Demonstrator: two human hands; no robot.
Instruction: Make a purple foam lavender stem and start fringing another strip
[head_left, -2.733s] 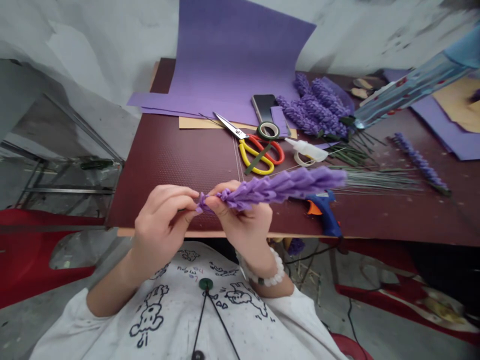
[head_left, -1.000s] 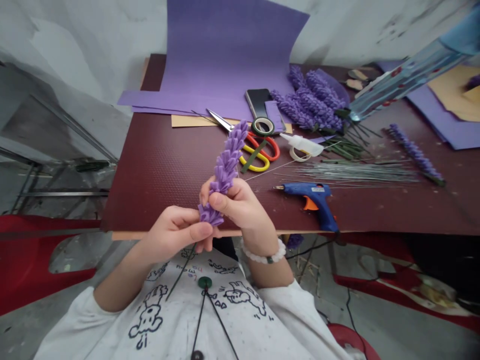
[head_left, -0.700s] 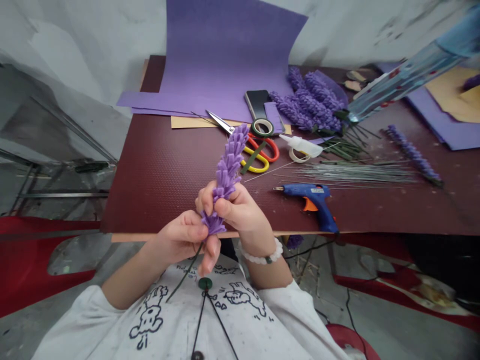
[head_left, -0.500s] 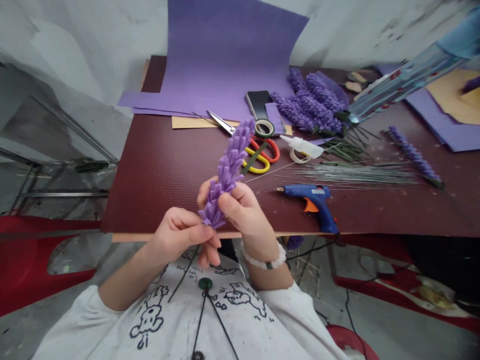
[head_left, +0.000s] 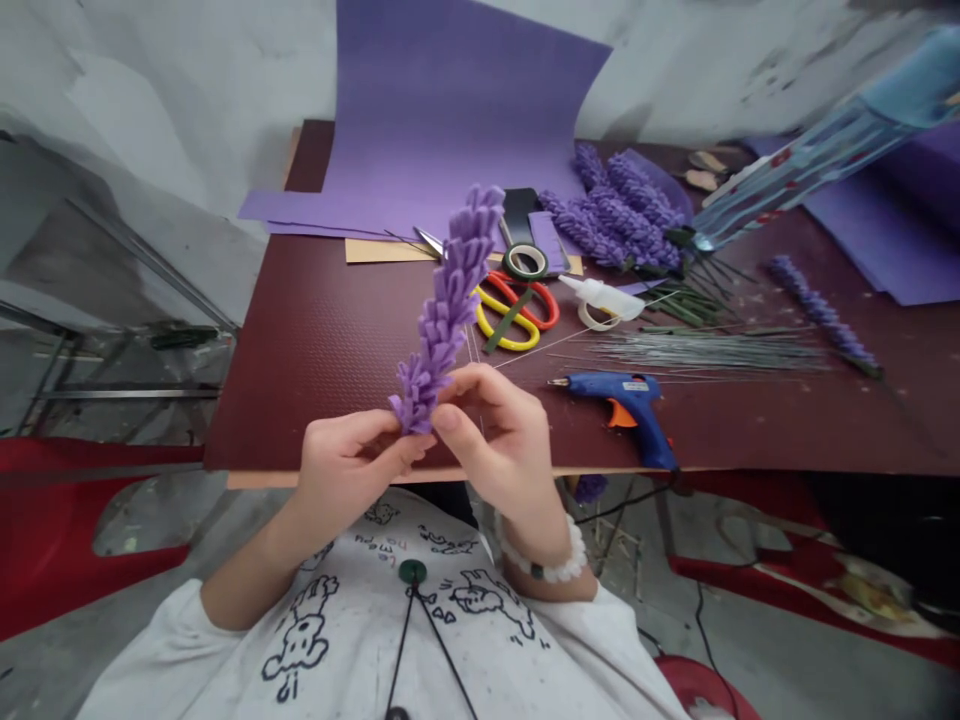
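Note:
A purple felt lavender spike (head_left: 448,310) stands tilted up and away from me, its layered petals fanning out. My left hand (head_left: 349,470) pinches its lower end from the left. My right hand (head_left: 499,440) presses on the same end from the right, thumb and fingertip at the base. Any stem below the spike is hidden by my fingers. A white beaded bracelet (head_left: 544,560) circles my right wrist. Both hands are above the front edge of the dark red table (head_left: 315,370).
Behind the spike lie red-and-yellow-handled scissors (head_left: 510,315), a tape roll (head_left: 525,262), a phone (head_left: 521,210) and a lavender bunch (head_left: 615,225). To the right are a blue glue gun (head_left: 626,395), a glue bottle (head_left: 600,298) and thin wires (head_left: 712,350). A purple sheet (head_left: 450,120) curves up the wall.
The spike has swung from lying sideways to pointing up and away. In the last half second it rose a little, my hands shifted, and the dark stem below it stopped showing.

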